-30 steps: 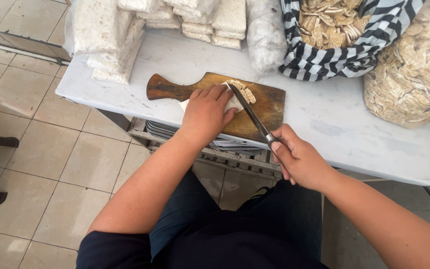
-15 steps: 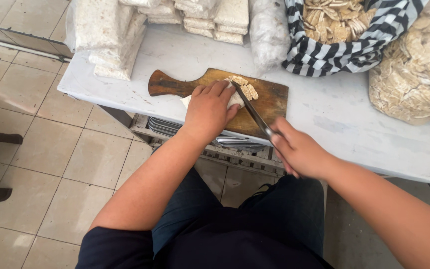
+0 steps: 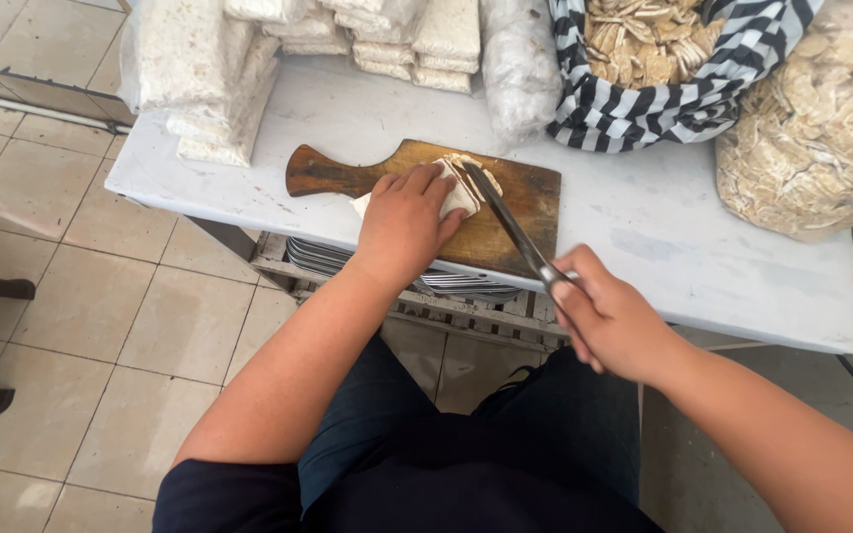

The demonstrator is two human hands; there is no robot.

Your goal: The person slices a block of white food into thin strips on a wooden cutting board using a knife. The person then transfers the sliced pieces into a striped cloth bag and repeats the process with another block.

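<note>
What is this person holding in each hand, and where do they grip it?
The right hand grips a knife by its handle. The left hand presses down on a pale slab on the board.

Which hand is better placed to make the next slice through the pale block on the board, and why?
Right. The right hand already grips the knife, its blade laid against the pale block, while the left hand lies flat on it, probably steadying.
</note>
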